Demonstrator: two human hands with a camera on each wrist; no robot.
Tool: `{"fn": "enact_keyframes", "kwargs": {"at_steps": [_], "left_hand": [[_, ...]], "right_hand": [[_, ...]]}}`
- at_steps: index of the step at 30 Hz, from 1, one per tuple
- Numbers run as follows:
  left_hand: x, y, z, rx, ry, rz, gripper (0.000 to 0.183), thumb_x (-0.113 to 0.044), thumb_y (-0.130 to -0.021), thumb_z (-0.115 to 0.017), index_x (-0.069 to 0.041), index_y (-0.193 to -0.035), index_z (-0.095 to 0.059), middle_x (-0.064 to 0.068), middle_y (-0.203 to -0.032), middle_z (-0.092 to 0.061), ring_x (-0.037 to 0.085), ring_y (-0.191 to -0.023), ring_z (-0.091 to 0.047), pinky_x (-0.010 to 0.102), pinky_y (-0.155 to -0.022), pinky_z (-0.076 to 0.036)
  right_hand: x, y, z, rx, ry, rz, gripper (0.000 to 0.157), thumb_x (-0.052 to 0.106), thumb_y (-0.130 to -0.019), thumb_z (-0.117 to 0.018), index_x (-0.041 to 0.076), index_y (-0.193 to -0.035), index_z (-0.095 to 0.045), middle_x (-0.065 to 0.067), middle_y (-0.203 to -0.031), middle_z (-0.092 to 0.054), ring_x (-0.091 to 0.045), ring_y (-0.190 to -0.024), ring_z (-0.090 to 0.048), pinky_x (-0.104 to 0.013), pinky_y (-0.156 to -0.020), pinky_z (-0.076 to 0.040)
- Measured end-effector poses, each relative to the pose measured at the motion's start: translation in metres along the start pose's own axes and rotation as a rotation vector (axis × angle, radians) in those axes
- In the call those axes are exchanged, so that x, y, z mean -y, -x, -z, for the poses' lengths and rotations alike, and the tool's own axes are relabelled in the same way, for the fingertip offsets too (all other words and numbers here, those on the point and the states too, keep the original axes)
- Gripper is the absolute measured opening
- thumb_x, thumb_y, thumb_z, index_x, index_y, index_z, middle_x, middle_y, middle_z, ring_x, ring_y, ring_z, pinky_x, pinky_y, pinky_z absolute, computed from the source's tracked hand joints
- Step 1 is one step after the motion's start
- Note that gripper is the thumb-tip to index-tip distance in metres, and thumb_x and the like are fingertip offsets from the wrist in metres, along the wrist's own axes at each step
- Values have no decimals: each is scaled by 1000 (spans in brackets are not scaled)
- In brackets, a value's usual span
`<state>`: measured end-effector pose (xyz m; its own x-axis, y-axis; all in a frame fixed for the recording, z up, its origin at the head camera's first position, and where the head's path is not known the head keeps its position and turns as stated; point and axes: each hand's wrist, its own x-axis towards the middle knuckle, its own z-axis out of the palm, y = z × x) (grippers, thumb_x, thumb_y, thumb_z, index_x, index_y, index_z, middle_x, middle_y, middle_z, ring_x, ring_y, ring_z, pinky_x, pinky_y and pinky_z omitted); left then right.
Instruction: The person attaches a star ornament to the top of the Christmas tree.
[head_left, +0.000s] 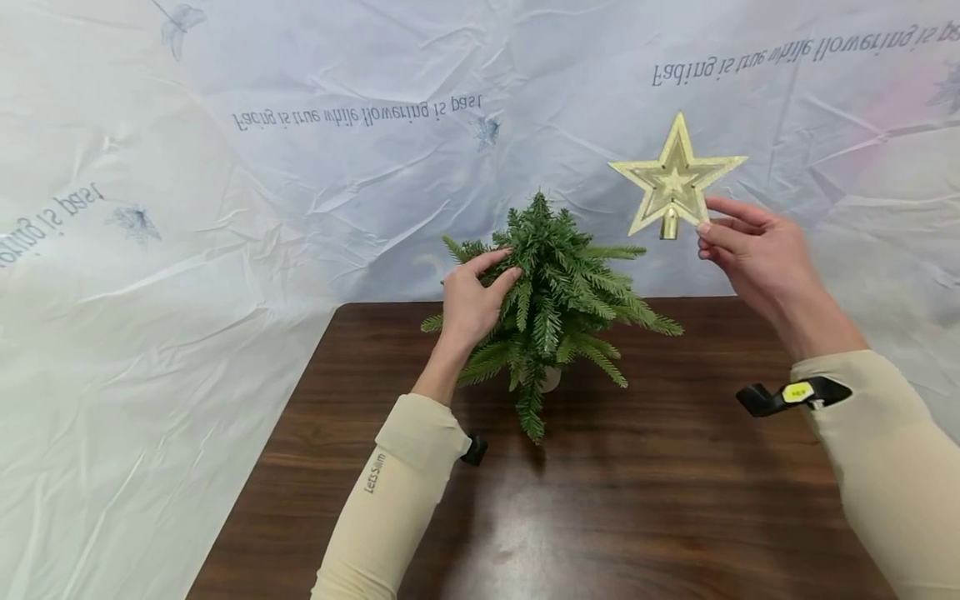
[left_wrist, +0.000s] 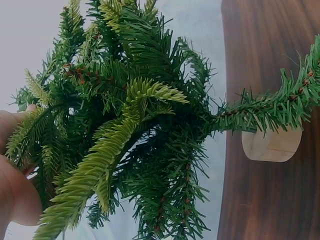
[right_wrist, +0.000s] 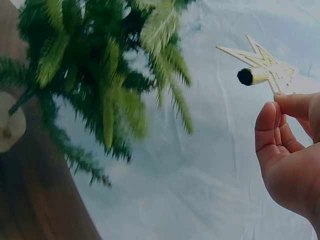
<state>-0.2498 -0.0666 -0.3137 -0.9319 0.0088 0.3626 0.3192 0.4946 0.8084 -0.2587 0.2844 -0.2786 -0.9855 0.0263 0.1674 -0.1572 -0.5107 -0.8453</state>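
Observation:
A small artificial Christmas tree (head_left: 551,283) with dark and light green branches stands on the table. My left hand (head_left: 474,302) is at its upper left side, thumb and fingers curled about the branches near the top. The left wrist view catches part of that thumb (left_wrist: 20,195) beside the needles; the fingertips are partly hidden among them. Up and to the right, apart from the tree, my right hand (head_left: 765,250) pinches a gold star tree topper (head_left: 675,179) by its lower right point. The star is upright, and its hollow socket (right_wrist: 252,76) has a dark open end.
The tree's round wooden base (left_wrist: 272,145) rests on the dark brown wooden table (head_left: 600,517). Behind and to the left hangs a wrinkled pale sheet (head_left: 337,192) with printed lettering. Dark wrist camera mounts (head_left: 795,394) sit at both cream sleeves.

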Motion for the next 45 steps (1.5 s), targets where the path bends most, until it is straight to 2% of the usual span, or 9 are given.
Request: {"fn": "enact_keyframes", "kwargs": {"at_steps": [3, 7, 12, 18, 21, 24, 27, 30, 45], "left_hand": [[0, 0, 0, 0, -4, 3, 39, -29, -103, -72, -18, -141, -71, 8, -148, -66, 30, -144, -56, 65, -131, -5], [-1, -1, 1, -8, -12, -4, 39, -28, -103, -72, -17, -141, -71, 7, -147, -67, 30, -93, -72, 62, -131, -14], [0, 0, 0, -3, -16, -6, 40, -28, -103, -72, -17, -141, -70, 9, -146, -67, 10, -46, -37, 56, -125, -35], [0, 0, 0, -2, -12, -6, 40, -28, -103, -71, -17, -141, -70, 9, -147, -67, 13, -47, -37, 48, -107, -49], [1, 0, 1, -3, -14, -1, 40, -28, -103, -72, -17, -141, -70, 8, -147, -66, 24, -84, -70, 53, -121, -39], [1, 0, 1, 2, -22, 3, 40, -29, -103, -72, -18, -141, -70, 8, -148, -66, 26, -120, -69, 58, -128, -29], [1, 0, 0, 2, -25, 5, 40, -29, -103, -72, -18, -141, -70, 8, -148, -66, 23, -89, -72, 55, -124, -37], [0, 1, 0, 4, -27, 11, 40, -30, -103, -71, -18, -141, -70, 8, -148, -65, 15, -51, -46, 51, -117, -46], [-1, 3, 1, 1, -13, 22, 39, -29, -103, -72, -19, -141, -71, 9, -148, -66, 8, -42, -21, 27, -59, -41]], "right_hand": [[2, -5, -17, 25, -11, 11, 38, -21, -91, -67, 0, -120, -78, -14, -82, -74, -21, -65, -67, -28, -60, -59], [3, -10, -41, 49, 4, 22, 37, -19, -91, -68, 1, -120, -78, -13, -84, -74, -21, -65, -65, -27, -60, -58], [0, -17, -69, 64, 45, 48, 36, -18, -90, -72, 3, -119, -80, -10, -84, -74, -18, -63, -60, -26, -57, -53], [-5, -28, -99, 65, 74, 42, 37, -17, -87, -76, 4, -118, -81, -9, -85, -74, -17, -65, -58, -25, -57, -50], [-7, -33, -111, 60, 96, 25, 38, -14, -87, -78, 6, -120, -80, -9, -87, -73, -17, -67, -56, -26, -58, -50], [-9, -38, -121, 52, 113, 11, 39, -12, -86, -80, 7, -120, -80, -8, -88, -73, -17, -68, -55, -26, -59, -48], [-13, -43, -130, 50, 132, 7, 38, -10, -86, -82, 8, -119, -81, -7, -88, -74, -17, -68, -54, -26, -59, -47], [-17, -47, -137, 43, 149, 3, 36, -11, -87, -80, 9, -117, -82, -6, -88, -74, -16, -68, -54, -26, -59, -46], [-34, -55, -146, 16, 243, 13, 33, -10, -91, -76, 12, -115, -83, -3, -89, -72, -13, -67, -56, -22, -58, -48]]}}
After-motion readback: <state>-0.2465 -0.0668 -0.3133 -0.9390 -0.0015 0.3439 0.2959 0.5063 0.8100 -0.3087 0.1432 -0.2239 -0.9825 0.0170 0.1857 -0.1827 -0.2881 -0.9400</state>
